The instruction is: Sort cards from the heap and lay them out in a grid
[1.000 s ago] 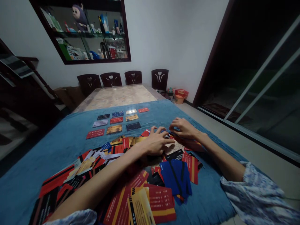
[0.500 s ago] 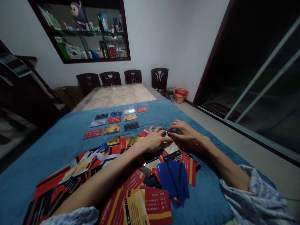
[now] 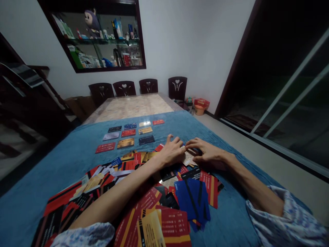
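Observation:
My left hand (image 3: 172, 151) rests palm down over the far side of a heap of cards (image 3: 151, 195), fingers bent and a little apart, with no card visibly gripped. Just right of it, my right hand (image 3: 207, 152) curls its fingers and thumb around a dark card (image 3: 197, 151), mostly hidden by the fingers. A cream card (image 3: 189, 159) lies beneath both hands' fingertips. Nearer to me are a black card (image 3: 190, 173), several blue cards (image 3: 192, 199) with dark stripes, red cards (image 3: 174, 223) and a gold card (image 3: 151, 228).
Beyond the heap, several cards lie in spaced rows, among them a gold card (image 3: 125, 143) and a dark blue card (image 3: 146, 140). A blue cloth (image 3: 84, 137) covers the near part of the table (image 3: 136, 104). Dark chairs (image 3: 177, 87) stand at the far end.
My right hand has drawn slightly right and down from my left fingers, with the dark card at its fingertips. More of the cream card shows. The whole view has shifted slightly.

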The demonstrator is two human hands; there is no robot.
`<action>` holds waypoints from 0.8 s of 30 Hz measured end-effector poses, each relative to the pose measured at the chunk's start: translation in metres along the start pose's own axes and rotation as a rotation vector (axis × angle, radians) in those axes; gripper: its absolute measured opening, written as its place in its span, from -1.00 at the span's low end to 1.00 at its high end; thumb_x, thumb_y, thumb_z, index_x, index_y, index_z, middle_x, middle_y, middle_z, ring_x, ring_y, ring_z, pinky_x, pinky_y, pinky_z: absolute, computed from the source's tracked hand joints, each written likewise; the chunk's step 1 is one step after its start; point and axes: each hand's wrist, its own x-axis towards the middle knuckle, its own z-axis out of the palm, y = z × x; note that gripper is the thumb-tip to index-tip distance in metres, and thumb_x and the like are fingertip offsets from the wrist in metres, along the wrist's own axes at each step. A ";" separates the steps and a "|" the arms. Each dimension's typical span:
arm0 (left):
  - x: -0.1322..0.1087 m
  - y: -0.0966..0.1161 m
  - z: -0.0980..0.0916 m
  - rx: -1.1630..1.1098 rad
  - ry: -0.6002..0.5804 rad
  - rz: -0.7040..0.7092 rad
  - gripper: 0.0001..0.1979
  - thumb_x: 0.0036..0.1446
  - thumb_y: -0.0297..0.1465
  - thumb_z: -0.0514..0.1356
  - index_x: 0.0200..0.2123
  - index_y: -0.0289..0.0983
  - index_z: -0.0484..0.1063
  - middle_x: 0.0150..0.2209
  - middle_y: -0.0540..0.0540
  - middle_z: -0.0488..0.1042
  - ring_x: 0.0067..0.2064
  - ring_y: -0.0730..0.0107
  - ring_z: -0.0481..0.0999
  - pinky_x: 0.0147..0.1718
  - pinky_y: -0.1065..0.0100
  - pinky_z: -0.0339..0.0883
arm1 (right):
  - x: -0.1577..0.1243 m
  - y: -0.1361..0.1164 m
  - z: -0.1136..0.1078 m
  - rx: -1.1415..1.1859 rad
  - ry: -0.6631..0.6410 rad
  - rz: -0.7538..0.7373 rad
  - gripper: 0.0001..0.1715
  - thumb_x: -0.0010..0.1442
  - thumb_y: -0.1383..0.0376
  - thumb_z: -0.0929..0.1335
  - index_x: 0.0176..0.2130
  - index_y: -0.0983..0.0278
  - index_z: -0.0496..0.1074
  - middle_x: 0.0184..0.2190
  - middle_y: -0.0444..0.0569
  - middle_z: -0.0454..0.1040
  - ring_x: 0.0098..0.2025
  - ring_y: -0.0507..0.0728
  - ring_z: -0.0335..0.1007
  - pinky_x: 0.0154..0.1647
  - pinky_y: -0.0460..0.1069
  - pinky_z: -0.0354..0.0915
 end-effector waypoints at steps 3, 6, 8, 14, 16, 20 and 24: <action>-0.001 0.007 -0.006 -0.039 -0.021 0.039 -0.80 0.25 -0.45 0.09 -0.23 -0.30 0.53 -0.19 -0.23 0.51 -0.03 0.12 0.35 0.15 -0.12 -0.03 | -0.001 0.002 0.002 -0.010 0.005 0.021 -0.44 0.09 0.15 0.41 0.08 0.23 0.48 0.05 0.11 0.43 0.05 0.29 0.24 0.09 0.20 0.20; -0.002 0.013 -0.010 -0.087 -0.048 0.013 -0.79 0.22 -0.39 0.12 -0.31 -0.32 0.55 -0.24 -0.24 0.52 -0.05 0.10 0.37 0.13 -0.14 0.00 | -0.001 0.008 0.006 -0.023 0.022 0.029 -0.44 0.13 0.08 0.41 0.07 0.26 0.48 0.05 0.13 0.43 0.03 0.30 0.23 0.09 0.20 0.18; -0.003 0.016 -0.013 -0.118 -0.059 -0.039 -0.72 0.23 -0.27 0.13 -0.33 -0.33 0.55 -0.23 -0.27 0.52 -0.05 0.06 0.38 0.10 -0.16 0.04 | 0.000 0.013 0.009 -0.028 0.029 0.024 -0.42 0.15 0.02 0.40 0.07 0.28 0.48 0.04 0.14 0.43 0.02 0.30 0.24 0.08 0.20 0.18; -0.007 0.018 -0.022 -0.213 -0.163 -0.170 -0.74 0.17 -0.23 0.18 -0.31 -0.32 0.53 -0.14 -0.26 0.50 0.00 0.04 0.37 0.04 -0.08 0.14 | 0.004 0.017 0.011 0.013 0.047 -0.003 -0.25 0.18 -0.19 0.32 0.08 0.30 0.47 -0.03 0.17 0.43 -0.01 0.30 0.25 0.04 0.18 0.20; -0.008 0.018 -0.026 -0.238 -0.194 -0.183 -0.80 0.15 -0.30 0.19 -0.32 -0.32 0.52 -0.13 -0.24 0.50 0.02 0.06 0.36 0.04 -0.06 0.15 | 0.004 0.016 0.010 0.031 0.046 -0.018 -0.21 0.17 -0.23 0.30 0.08 0.31 0.48 -0.05 0.17 0.44 -0.01 0.30 0.25 0.04 0.18 0.20; -0.008 0.018 -0.032 -0.258 -0.222 -0.175 -0.85 0.14 -0.40 0.16 -0.35 -0.32 0.51 -0.14 -0.23 0.50 0.02 0.07 0.36 0.03 -0.03 0.15 | 0.003 0.016 0.010 0.046 0.044 -0.026 -0.22 0.17 -0.24 0.29 0.07 0.28 0.48 -0.06 0.16 0.43 -0.01 0.30 0.26 0.05 0.19 0.20; -0.008 0.018 -0.033 -0.257 -0.227 -0.164 -0.85 0.13 -0.44 0.14 -0.39 -0.33 0.51 -0.19 -0.24 0.52 -0.02 0.08 0.39 0.03 -0.05 0.14 | 0.000 0.017 0.010 0.036 0.055 -0.009 -0.35 0.19 -0.13 0.35 0.05 0.27 0.50 -0.03 0.14 0.44 0.00 0.29 0.26 0.06 0.19 0.19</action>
